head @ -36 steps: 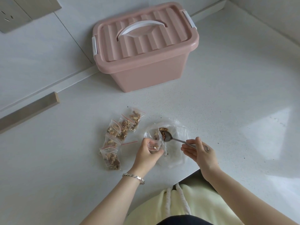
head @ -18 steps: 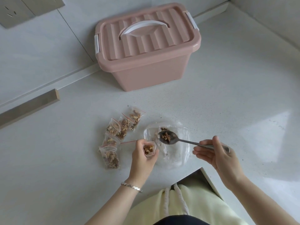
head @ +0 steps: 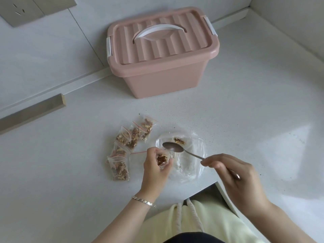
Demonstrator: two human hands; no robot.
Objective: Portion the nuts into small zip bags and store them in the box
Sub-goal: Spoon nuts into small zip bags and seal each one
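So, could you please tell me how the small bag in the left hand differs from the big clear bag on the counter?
The small bag is gripped in the left hand, mouth open upward; the big clear bag lies flat on the counter. The small bag looks full of nuts; the big clear bag holds only a few at its far edge. Both are clear plastic.

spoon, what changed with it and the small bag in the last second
The spoon rose out of the large clear bag loaded, and now it is empty; the small bag is fuller. Left hand still grips that bag, right hand the spoon; filled bags and closed box unmoved.
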